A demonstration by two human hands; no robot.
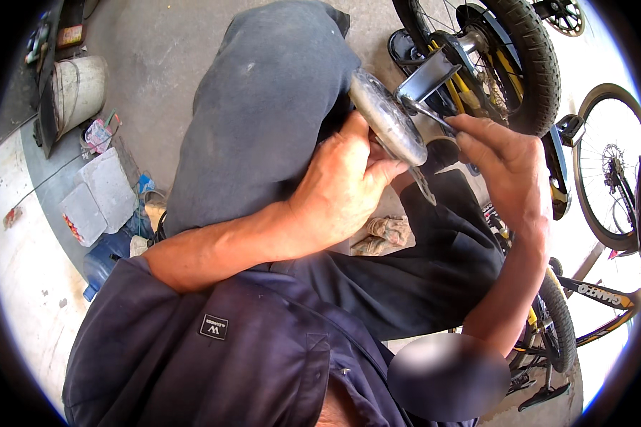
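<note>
My left hand grips a worn, round metal disc tilted beside my grey trouser knee, its thumb under the lower edge. A thin metal piece sticks out below the disc; the fingers behind are partly hidden. My right hand pinches a slim metal tool whose far end reaches behind the disc's upper right side, by a dark channel-shaped metal part. Just beyond stands a bicycle wheel with a knobby tyre and some yellow parts.
More bicycles and wheels crowd the right side. Work gloves lie on the floor between my legs. At the left are a white bucket, grey flat pieces, a blue plastic container and dark items along the edge.
</note>
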